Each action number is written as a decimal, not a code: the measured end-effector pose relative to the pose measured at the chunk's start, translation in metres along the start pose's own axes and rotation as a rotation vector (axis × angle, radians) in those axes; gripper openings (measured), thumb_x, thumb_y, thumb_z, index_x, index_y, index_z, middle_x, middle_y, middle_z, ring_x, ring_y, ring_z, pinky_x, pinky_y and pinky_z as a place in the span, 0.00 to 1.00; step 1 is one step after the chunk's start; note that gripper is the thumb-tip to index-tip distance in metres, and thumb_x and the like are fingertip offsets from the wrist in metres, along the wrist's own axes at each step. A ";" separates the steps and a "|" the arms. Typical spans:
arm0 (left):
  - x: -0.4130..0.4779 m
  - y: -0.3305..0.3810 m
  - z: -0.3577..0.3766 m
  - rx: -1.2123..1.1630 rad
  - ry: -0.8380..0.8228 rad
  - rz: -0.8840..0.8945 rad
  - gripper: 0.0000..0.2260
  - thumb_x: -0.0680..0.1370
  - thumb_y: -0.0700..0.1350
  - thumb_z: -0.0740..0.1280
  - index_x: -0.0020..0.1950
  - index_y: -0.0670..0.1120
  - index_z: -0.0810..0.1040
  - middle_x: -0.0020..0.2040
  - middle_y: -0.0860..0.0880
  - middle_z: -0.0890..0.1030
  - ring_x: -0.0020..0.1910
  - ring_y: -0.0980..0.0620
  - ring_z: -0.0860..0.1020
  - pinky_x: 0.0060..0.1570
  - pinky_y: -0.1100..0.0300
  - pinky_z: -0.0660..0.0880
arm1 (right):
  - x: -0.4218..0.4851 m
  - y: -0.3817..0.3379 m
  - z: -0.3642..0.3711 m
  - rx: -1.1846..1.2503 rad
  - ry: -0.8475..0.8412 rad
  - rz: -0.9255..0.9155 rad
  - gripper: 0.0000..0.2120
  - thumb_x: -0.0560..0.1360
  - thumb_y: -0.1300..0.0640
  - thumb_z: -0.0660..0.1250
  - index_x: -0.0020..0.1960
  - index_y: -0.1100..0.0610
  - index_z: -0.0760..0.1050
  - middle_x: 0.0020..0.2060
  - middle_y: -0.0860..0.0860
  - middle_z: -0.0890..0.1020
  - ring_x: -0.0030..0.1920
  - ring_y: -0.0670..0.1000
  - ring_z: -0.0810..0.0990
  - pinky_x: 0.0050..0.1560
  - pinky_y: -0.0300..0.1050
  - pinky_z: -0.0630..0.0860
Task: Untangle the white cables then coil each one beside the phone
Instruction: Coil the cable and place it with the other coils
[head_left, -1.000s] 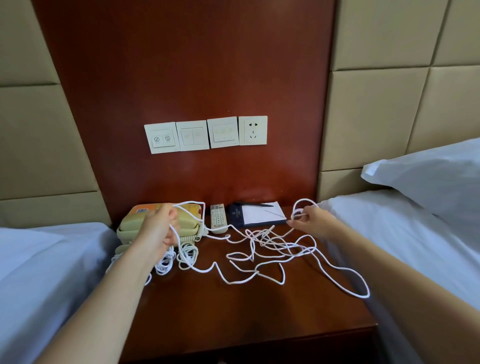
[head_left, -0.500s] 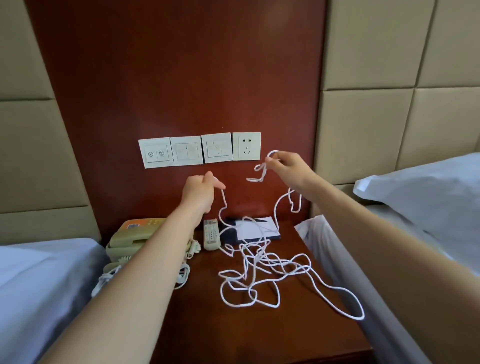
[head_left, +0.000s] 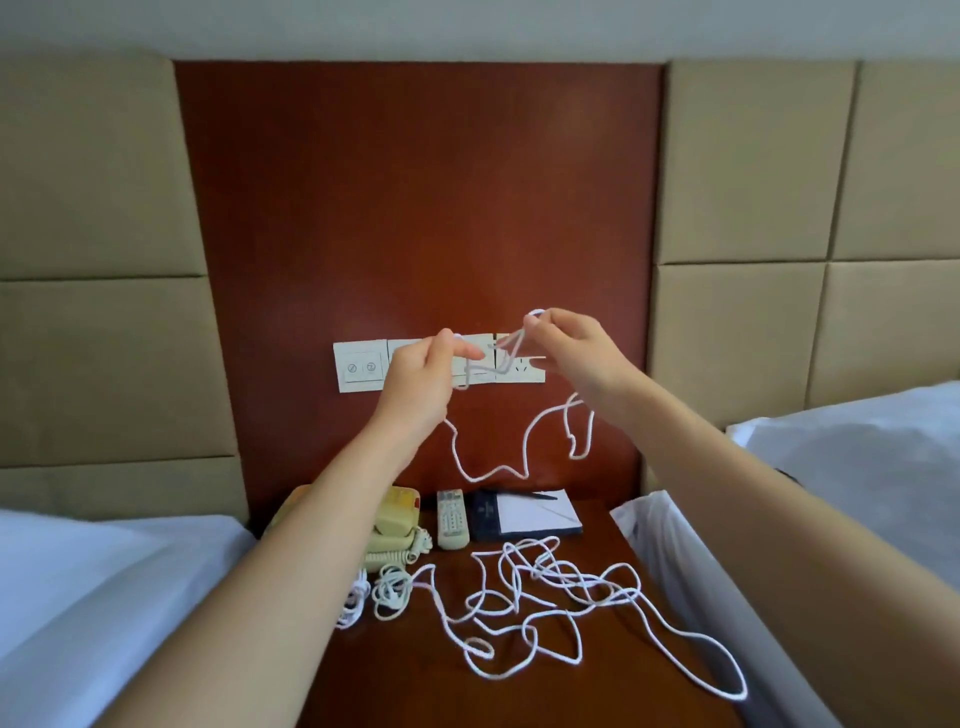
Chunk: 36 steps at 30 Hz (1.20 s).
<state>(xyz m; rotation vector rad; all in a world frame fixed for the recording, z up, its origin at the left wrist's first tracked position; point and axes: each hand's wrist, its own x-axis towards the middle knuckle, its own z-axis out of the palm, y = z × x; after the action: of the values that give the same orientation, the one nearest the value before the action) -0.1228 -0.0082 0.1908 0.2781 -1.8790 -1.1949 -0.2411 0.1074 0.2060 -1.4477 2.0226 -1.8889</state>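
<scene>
A long white cable (head_left: 524, 608) lies in loose tangled loops on the wooden nightstand (head_left: 415, 686). One stretch of it rises and hangs in the air below my hands. My left hand (head_left: 423, 379) pinches the cable in front of the wall switches. Close to its right and slightly higher, my right hand (head_left: 569, 353) pinches a small loop of the same cable. A second small white cable bundle (head_left: 389, 592) lies beside the beige phone (head_left: 392, 519), which my left forearm partly hides.
A remote control (head_left: 451, 518) and a notepad with a pen (head_left: 530, 512) lie at the back of the nightstand. Switch plates and a socket (head_left: 358, 366) sit on the red wall panel. White beds (head_left: 78, 597) flank the nightstand on both sides.
Both hands rose from the nightstand to switch height with the cable, then came closer together. The view tilted up, and the lifted stretch now hangs between hands and nightstand.
</scene>
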 end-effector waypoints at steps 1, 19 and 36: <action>-0.005 0.000 -0.004 -0.020 -0.018 -0.015 0.21 0.83 0.48 0.51 0.41 0.47 0.80 0.23 0.50 0.66 0.20 0.52 0.64 0.23 0.62 0.63 | -0.006 0.000 0.003 0.002 -0.014 0.015 0.14 0.81 0.54 0.58 0.37 0.54 0.72 0.47 0.52 0.85 0.51 0.49 0.82 0.55 0.45 0.74; -0.110 -0.069 0.000 -0.472 -0.172 -0.473 0.15 0.83 0.44 0.53 0.36 0.45 0.67 0.23 0.54 0.58 0.18 0.59 0.54 0.19 0.68 0.51 | -0.122 0.116 0.044 -0.240 -0.041 0.475 0.09 0.79 0.61 0.59 0.58 0.55 0.69 0.36 0.54 0.80 0.32 0.50 0.77 0.33 0.42 0.75; -0.145 -0.124 0.002 -0.866 -0.312 -0.626 0.19 0.83 0.47 0.52 0.31 0.48 0.62 0.24 0.54 0.57 0.19 0.59 0.55 0.20 0.65 0.50 | -0.151 0.122 0.092 -0.037 -0.026 0.102 0.14 0.81 0.56 0.58 0.45 0.60 0.81 0.33 0.43 0.78 0.36 0.37 0.74 0.42 0.31 0.68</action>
<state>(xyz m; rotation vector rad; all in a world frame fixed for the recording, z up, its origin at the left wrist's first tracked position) -0.0679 0.0137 0.0091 0.1989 -1.3561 -2.4650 -0.1744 0.1091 0.0024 -1.3419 2.0876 -1.7931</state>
